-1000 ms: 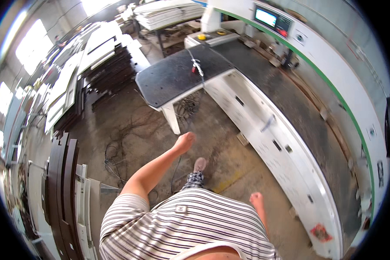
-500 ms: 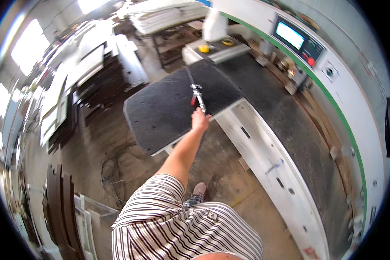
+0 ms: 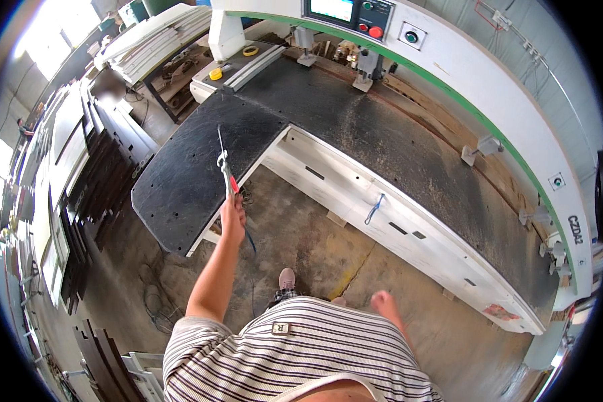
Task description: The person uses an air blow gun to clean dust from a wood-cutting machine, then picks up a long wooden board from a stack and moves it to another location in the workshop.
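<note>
My left hand (image 3: 233, 216) is stretched forward and grips a red-handled air blow gun (image 3: 226, 168) with a long thin metal nozzle that points over the black machine table (image 3: 181, 174). A thin hose hangs down from the gun below my hand. My right hand (image 3: 384, 301) hangs low at my side with the fingers curled, and nothing shows in it. I wear a striped shirt, and one shoe (image 3: 287, 278) shows on the concrete floor.
A large white machine (image 3: 449, 74) with a green stripe and a control panel (image 3: 348, 13) curves along the back and right. Stacks of dark and white boards (image 3: 80, 161) stand at the left. Cables (image 3: 157, 315) lie on the floor.
My left arm has swung up from my side to the table edge and taken hold of the blow gun. I have stepped closer to the machine.
</note>
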Action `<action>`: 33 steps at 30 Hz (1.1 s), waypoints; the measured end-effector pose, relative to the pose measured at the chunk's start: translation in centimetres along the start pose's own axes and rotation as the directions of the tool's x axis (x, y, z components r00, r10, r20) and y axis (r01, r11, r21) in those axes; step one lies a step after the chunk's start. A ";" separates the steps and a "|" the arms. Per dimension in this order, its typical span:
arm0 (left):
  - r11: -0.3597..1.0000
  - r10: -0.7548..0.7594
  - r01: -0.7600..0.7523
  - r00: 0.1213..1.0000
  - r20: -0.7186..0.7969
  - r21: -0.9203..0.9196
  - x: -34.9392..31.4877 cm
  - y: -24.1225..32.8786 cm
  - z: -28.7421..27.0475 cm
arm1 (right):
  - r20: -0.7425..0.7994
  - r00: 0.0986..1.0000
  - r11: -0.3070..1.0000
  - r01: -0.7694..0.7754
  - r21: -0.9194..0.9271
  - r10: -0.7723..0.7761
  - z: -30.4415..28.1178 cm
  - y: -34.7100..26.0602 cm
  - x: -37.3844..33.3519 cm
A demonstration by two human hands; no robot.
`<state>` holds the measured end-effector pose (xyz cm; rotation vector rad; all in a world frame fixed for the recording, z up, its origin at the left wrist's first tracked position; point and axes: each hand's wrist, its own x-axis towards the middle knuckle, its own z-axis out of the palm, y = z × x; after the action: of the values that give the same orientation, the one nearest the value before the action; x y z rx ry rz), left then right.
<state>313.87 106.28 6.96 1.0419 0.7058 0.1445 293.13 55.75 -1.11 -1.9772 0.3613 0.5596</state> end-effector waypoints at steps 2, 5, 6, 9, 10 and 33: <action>0.998 -0.064 0.064 0.998 0.026 0.002 -7.8 -1.0 0.8 | 0.033 0.994 0.986 0.098 0.137 -0.104 -0.1 -2.7 2.3; 0.991 -0.133 0.135 0.982 0.137 -0.002 -15.9 -3.9 1.2 | 0.152 0.951 0.949 0.234 0.213 -0.269 1.8 -14.3 5.0; 0.982 -0.180 0.188 0.967 0.181 -0.023 -18.0 -4.3 1.7 | 0.215 0.933 0.907 0.196 0.373 -0.290 3.0 -17.9 5.4; 0.978 -0.192 0.206 0.940 0.282 -0.018 -22.2 -5.0 3.2 | 0.385 0.801 0.836 0.241 0.492 -0.457 8.2 -24.1 7.7; 0.969 -0.226 0.245 0.912 0.343 -0.014 -22.5 -5.4 3.3 | 0.402 0.783 0.822 0.229 0.522 -0.474 10.3 -25.1 8.8; 0.754 -0.600 0.283 0.665 0.445 0.593 -24.3 -3.0 3.6 | 0.641 0.724 0.350 -0.549 0.759 -0.255 13.8 -26.5 5.1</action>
<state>296.58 91.57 16.95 1.2513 0.3729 -0.8452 307.02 79.91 10.89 -0.4723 0.2978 0.9029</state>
